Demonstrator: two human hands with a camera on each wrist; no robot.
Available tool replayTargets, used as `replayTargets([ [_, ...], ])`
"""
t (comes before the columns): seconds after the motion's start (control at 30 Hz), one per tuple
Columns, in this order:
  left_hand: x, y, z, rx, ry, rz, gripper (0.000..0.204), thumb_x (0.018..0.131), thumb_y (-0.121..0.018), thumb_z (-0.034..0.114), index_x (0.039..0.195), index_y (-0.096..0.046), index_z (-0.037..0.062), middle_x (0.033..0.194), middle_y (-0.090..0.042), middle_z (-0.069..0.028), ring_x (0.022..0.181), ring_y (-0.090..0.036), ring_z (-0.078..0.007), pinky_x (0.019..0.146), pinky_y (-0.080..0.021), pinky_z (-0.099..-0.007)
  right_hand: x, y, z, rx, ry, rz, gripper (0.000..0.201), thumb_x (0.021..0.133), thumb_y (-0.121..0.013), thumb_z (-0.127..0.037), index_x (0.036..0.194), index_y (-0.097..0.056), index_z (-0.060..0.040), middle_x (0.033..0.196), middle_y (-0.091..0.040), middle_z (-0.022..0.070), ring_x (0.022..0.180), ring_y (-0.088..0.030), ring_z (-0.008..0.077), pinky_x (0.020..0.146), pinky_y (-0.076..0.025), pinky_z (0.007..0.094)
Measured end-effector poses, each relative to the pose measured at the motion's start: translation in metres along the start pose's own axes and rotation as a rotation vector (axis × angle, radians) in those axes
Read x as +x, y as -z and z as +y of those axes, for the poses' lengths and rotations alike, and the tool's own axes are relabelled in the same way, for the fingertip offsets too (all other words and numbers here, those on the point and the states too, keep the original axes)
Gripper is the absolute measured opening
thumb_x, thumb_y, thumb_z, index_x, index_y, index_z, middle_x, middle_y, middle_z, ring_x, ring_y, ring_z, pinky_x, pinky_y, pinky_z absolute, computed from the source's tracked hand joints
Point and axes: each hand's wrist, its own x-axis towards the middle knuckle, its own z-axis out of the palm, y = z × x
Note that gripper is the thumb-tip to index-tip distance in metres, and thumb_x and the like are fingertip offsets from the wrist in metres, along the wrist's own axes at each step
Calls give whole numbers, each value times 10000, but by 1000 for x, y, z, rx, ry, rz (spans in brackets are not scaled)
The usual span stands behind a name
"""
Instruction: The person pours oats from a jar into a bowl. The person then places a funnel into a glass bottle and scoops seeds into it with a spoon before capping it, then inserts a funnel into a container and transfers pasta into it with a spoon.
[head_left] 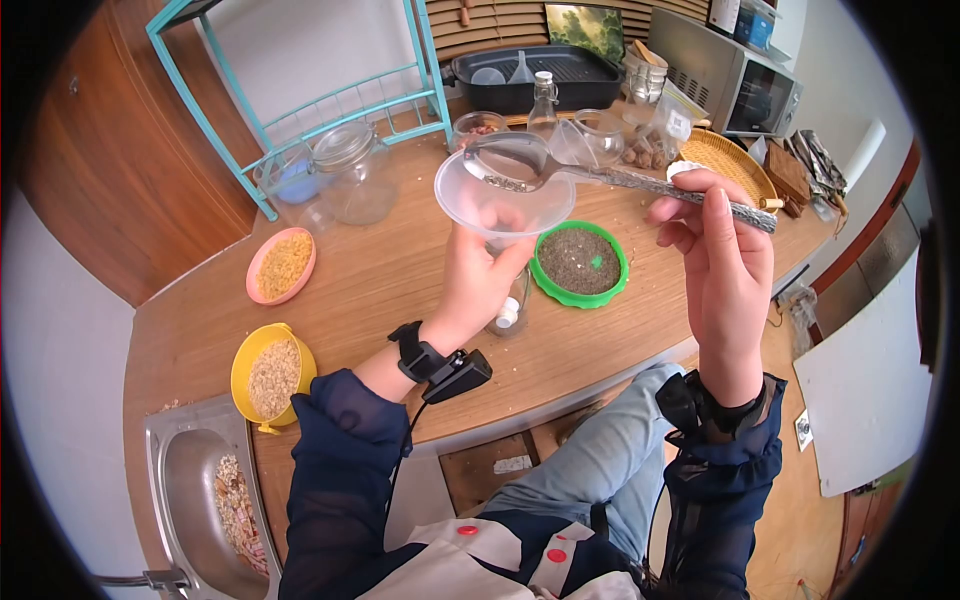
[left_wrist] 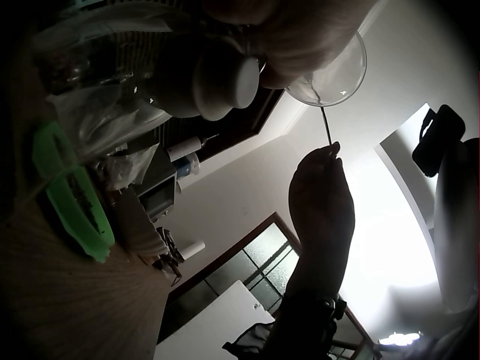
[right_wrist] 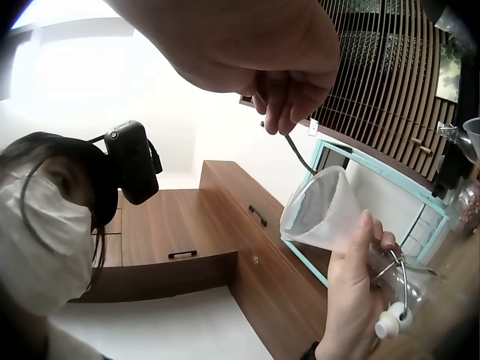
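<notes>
At funnel (head_left: 548, 207) left hand (head_left: 478, 285) grips, right hand (head_left: 725, 260) pinches spoon (head_left: 622, 179); grains (head_left: 507, 184) show only from head.

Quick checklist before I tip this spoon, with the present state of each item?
1. Grains in the spoon: ok, some grains lie in the bowl of the spoon.
2. Spoon over the funnel: ok, its bowl is at the mouth of the funnel.
3. Spoon held: ok, the right hand grips the handle.
4. Funnel steadied: ok, the left hand has its fingers around the lower part.
5. Stopper out of the way: ok, it hangs beside the bottle.
6. Funnel seated in the bottle neck: cannot tell, the left hand hides the joint.
</notes>
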Motion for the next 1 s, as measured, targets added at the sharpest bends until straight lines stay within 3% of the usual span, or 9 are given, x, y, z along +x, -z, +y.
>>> replayTargets([
  [0.07,-1,0,3,3,2,-5,603,806,-527,4,1265,-137,33,828,-515,-37,663,-518,-92,572,-432,-216,0,0,0,3,1,-1,287,916,-391,-207,1015,-533,22,820,-600,85,785,-565,116,644,-421,215],
  [0.13,-1,-2,5,-68,84,45,246,748,-587,1,941,-435,-10,794,-513,-21,741,-498,-89,645,-412,-223,-1,0,0,4,6,-2,283,915,-393,-202,1018,-532,22,820,-600,84,795,-568,119,645,-424,217],
  [0.17,-2,-2,6,-69,83,44,246,748,-587,1,941,-435,-10,794,-513,-21,741,-498,-89,645,-412,-223,-1,0,0,4,7,-1,283,915,-393,-202,1018,-532,22,820,-600,84,795,-568,119,645,-424,217],
  [0.27,-2,-3,6,-104,82,50,370,746,-585,-3,1065,-398,-14,791,-511,-21,736,-495,-89,646,-410,-221,-2,1,1,-9,9,-12,283,914,-395,-198,1026,-533,22,827,-602,85,803,-569,121,648,-425,216],
  [0.33,-1,-3,6,-110,66,60,531,742,-580,-14,1196,-305,-11,790,-509,-21,736,-494,-90,650,-408,-219,-2,0,2,-16,7,-3,286,913,-398,-197,1036,-535,23,835,-605,87,804,-571,123,648,-426,213],
  [0.43,-2,-3,5,-90,79,54,650,738,-576,-21,1273,-208,-4,800,-507,-24,738,-494,-90,655,-409,-218,-3,1,3,-19,4,-6,290,912,-400,-197,1042,-537,23,841,-608,88,806,-573,124,646,-427,213],
  [0.77,-2,-2,3,-117,65,42,686,737,-547,-45,1307,-171,25,818,-494,-26,766,-492,-89,660,-419,-218,-6,3,2,-28,10,2,293,912,-398,-195,1043,-537,27,846,-607,92,814,-575,126,650,-428,213],
  [0.83,1,-1,8,-58,49,2,611,807,-521,11,1290,-148,45,783,-513,-42,653,-507,-90,588,-428,-220,-7,5,2,-36,35,3,292,915,-389,-194,1052,-526,24,866,-603,105,814,-573,137,653,-429,224],
  [1.0,2,-3,11,-78,58,15,595,805,-515,6,1293,-178,51,755,-505,-25,646,-496,-80,594,-420,-210,-22,32,21,79,151,72,275,918,-374,-190,1067,-508,-1,910,-594,118,822,-564,158,643,-430,248],
])
